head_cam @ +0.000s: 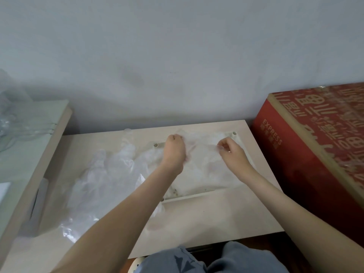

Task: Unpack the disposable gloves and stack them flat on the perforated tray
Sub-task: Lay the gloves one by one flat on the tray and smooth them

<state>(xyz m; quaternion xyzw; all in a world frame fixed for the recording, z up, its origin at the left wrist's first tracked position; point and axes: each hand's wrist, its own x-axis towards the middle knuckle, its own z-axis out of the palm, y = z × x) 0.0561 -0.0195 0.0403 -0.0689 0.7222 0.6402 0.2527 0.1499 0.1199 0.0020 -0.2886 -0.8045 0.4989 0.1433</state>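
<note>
Clear glove [202,160] over tray [197,195], between our hands: left hand [174,149] grips one edge, right hand [231,154] pinches other; pile [106,174] lies beside left hand.

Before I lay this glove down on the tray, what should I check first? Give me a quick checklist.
1. Left hand grip on the glove: ok, fingers curled on one edge.
2. Right hand grip: ok, pinching the other edge.
3. Glove above the perforated tray: ok.
4. Glove spread flat, no folds: cannot tell, the film is too clear.
5. Stack underneath lying flat: cannot tell.
6. All gloves unpacked: not ok, a plastic pile lies left of the tray.
</note>
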